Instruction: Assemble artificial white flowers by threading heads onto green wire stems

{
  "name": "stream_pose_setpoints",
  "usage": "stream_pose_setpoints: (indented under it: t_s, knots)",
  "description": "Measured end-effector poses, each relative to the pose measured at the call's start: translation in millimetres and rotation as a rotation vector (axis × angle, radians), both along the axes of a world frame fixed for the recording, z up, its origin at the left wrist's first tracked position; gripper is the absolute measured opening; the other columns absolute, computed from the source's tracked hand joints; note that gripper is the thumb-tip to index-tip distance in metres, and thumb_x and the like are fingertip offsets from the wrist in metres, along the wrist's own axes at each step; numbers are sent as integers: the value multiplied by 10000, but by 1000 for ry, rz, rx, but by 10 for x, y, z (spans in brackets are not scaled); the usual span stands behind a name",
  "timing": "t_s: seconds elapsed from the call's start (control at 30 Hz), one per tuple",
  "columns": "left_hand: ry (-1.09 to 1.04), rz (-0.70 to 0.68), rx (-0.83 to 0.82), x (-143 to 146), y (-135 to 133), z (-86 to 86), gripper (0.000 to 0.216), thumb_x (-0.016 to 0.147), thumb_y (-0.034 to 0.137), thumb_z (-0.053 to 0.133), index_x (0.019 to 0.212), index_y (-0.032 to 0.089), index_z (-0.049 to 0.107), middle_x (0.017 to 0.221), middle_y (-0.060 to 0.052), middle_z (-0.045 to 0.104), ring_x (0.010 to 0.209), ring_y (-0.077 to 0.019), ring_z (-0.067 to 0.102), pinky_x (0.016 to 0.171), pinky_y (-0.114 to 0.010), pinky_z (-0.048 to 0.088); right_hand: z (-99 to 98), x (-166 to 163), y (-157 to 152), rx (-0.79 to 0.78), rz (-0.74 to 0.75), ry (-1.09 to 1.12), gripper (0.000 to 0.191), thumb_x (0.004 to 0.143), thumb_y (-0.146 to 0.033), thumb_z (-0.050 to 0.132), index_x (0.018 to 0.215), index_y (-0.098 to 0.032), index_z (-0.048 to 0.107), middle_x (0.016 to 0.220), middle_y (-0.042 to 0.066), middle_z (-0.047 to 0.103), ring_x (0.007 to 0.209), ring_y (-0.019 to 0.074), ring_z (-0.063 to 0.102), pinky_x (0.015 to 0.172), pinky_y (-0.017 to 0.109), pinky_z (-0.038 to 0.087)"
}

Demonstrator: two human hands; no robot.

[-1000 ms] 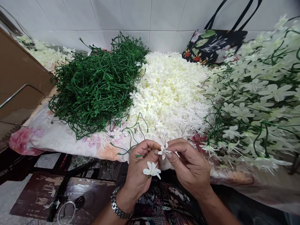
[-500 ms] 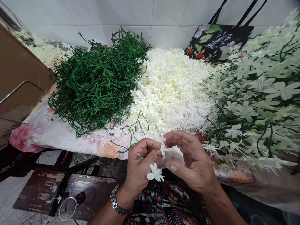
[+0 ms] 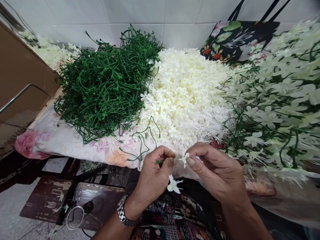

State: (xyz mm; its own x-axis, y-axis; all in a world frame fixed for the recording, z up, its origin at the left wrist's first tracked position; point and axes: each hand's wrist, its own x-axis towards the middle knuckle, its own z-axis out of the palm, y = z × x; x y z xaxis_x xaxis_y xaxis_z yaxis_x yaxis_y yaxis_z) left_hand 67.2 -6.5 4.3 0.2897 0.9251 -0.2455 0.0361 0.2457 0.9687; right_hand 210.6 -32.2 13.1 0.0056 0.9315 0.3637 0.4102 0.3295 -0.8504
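Note:
My left hand (image 3: pixel 156 173) is closed in a pinch on a green artificial flower stem (image 3: pixel 158 161), most of it hidden by the fingers. A white flower (image 3: pixel 174 185) with thin stamens hangs below that hand, seemingly on the same stem. Between the thumb and forefinger of my right hand (image 3: pixel 216 170) is a small white blossom (image 3: pixel 184 160), slightly apart from the left fingertips. Just beyond the hands lie a heap of loose white petals (image 3: pixel 182 83), a pile of white stamens (image 3: pixel 207 121) and a few single green stems (image 3: pixel 143 141).
A big tangle of green stems (image 3: pixel 107 86) fills the left of the floral cloth (image 3: pixel 82 150). Finished white flower sprays (image 3: pixel 270 116) crowd the right side. Against the tiled wall leans a black floral bag (image 3: pixel 240 41). A cardboard box (image 3: pixel 25 63) stands far left, a wooden bench (image 3: pixel 100 203) below.
My right hand has closed its fingers on the small white blossom and drawn it away from the left fingertips. The hanging flower has shifted a little to the right with my left hand.

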Motion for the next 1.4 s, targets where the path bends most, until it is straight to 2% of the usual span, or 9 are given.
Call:
stream_pose_setpoints:
  t_s: [0.1,0.2,0.37,0.53,0.73,0.87,1.13,1.3,1.4]
  knots:
    - [87,-92,133,4,2,8,114,735,105,476,644,167,505,575,40,466,540,-89,395,489,-187,332,131,-46,26,16,168,87,83,838,-121,539,808,-197,552,751,9,586,703,123,573,609,246,467]
    - [140,-133,290,15,-7,-12,140,710,86,458,606,175,429,580,40,451,573,-98,388,519,-204,327,176,-108,53,87,259,-19,99,837,-82,521,839,-175,554,824,34,599,787,130,579,679,260,471]
    - [246,-165,255,19,-20,-3,139,716,60,435,635,172,448,591,38,463,578,-100,404,522,-207,324,59,-85,54,179,171,-178,117,842,-58,475,815,-157,531,725,25,558,686,118,530,611,248,441]
    - [85,-95,251,-23,-35,-11,143,788,127,452,684,160,546,616,24,487,583,-99,443,534,-199,363,-10,7,12,127,68,-180,86,839,-96,504,811,-176,516,708,0,546,644,99,529,582,222,419]
    - [-13,-17,407,-50,-40,-56,145,768,107,535,683,150,645,589,10,537,542,-95,480,492,-189,370,-90,28,-26,-29,56,-7,78,864,-171,501,793,-198,518,697,-17,544,641,99,529,584,214,426]
    - [-16,5,513,-56,-45,-71,178,758,59,547,724,163,687,572,20,531,521,-87,480,474,-181,366,-119,51,-54,-62,53,26,73,865,-177,507,798,-202,521,698,-21,539,637,95,518,580,208,422]
    - [102,-9,656,-72,-73,-83,218,764,15,510,750,139,689,576,15,507,518,-86,477,471,-184,374,-70,54,-50,39,89,-154,74,863,-133,496,815,-188,499,702,-23,527,632,79,501,584,199,399]
    - [239,-21,803,-59,-68,-119,237,763,-5,453,700,120,644,561,14,474,508,-85,456,464,-191,350,-84,66,-47,89,91,-261,76,858,-112,487,837,-184,494,723,-12,535,654,89,518,611,203,418]
    - [308,-38,836,-47,-63,-162,254,758,-4,426,649,136,608,554,21,439,511,-88,433,476,-201,340,-122,70,-36,90,74,-263,73,862,-120,482,834,-185,498,709,-15,538,642,89,523,600,195,420]
